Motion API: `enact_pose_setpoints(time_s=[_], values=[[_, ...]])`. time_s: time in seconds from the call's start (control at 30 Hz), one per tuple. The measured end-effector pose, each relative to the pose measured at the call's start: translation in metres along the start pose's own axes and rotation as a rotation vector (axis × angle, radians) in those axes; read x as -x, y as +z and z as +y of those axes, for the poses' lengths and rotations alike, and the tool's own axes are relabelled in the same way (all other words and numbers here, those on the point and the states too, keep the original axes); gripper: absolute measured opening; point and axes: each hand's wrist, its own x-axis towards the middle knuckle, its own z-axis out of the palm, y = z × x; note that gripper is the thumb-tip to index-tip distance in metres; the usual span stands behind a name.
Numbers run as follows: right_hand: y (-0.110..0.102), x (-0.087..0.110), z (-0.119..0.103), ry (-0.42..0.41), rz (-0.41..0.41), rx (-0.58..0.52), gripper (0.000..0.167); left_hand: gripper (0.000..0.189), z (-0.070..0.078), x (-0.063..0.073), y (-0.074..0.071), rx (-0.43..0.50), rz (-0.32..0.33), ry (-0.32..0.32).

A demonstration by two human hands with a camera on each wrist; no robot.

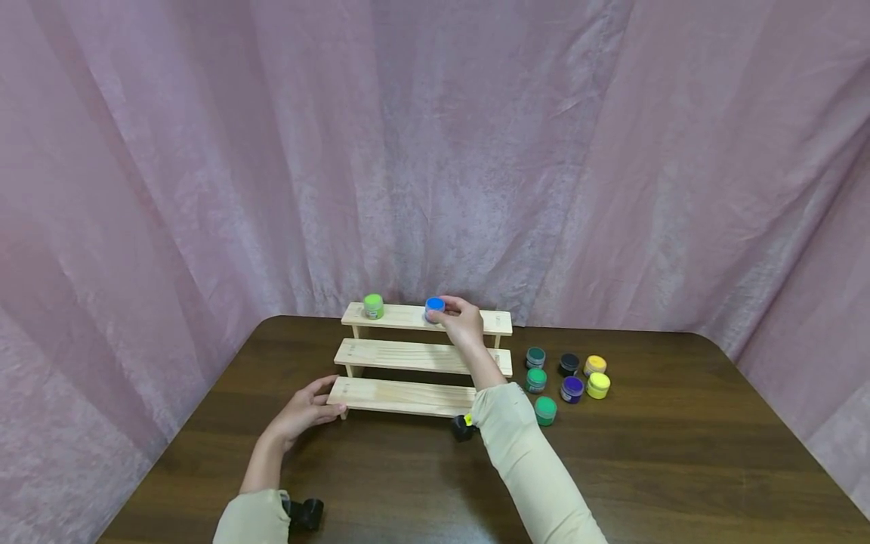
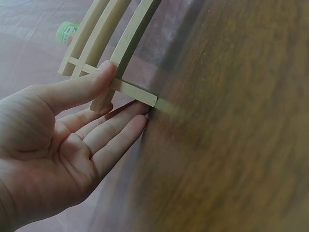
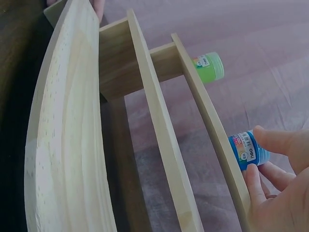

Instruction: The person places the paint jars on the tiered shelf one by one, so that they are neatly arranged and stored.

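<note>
A: What marks the left side?

B: The left hand [image 1: 303,413], at the left end of a wooden stand [image 1: 414,354]; its fingers and thumb are clamped on the lowest step [image 1: 401,396].

A: And on the top step [image 1: 404,316]?

B: A light-green jar [image 1: 373,307] stands upright near the left end. Farther right, the blue jar [image 3: 246,150] touches the same step with its base.

A: How does the right hand [image 1: 465,325] meet it?

B: Its fingers and thumb are clamped on the blue jar from the right.

A: What appears right of the stand?

B: Jars on the brown surface [image 1: 686,431]: first a dark-teal jar [image 1: 535,358] and two green jars [image 1: 536,380] in a column; next a black jar [image 1: 569,366] and a purple jar [image 1: 572,390]; rightmost, an orange-yellow jar [image 1: 595,366] just beside a yellow jar [image 1: 598,386].
</note>
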Motion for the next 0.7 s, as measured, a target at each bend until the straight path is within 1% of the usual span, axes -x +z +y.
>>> enact_pose_setpoints(time_s=[0.2,0.4,0.53,0.6,0.67,0.7], values=[[0.0007,0.0017,-0.0009,0.003,0.002,-0.004,0.041,0.076,0.0024,0.0009,0.0005,0.013,-0.005,0.001],[0.0006,0.0018,0.0004,0.006,-0.001,-0.015,0.041,0.076,0.0011,0.0017,0.0000,0.015,-0.013,0.005],[-0.0001,0.0018,-0.0008,0.002,-0.002,-0.021,0.042,0.084,-0.0004,0.0021,-0.0034,0.031,-0.035,0.041],[-0.0007,0.0021,-0.0017,-0.003,-0.005,-0.027,0.043,0.086,-0.0007,0.0024,-0.0049,0.040,-0.055,0.071],[-0.0014,0.0026,-0.0024,-0.004,-0.013,-0.030,0.044,0.088,-0.0011,0.0022,-0.0054,0.040,-0.061,0.079],[-0.0018,0.0029,-0.0026,0.000,-0.019,-0.036,0.045,0.087,-0.0008,0.0019,-0.0050,0.037,-0.057,0.068]])
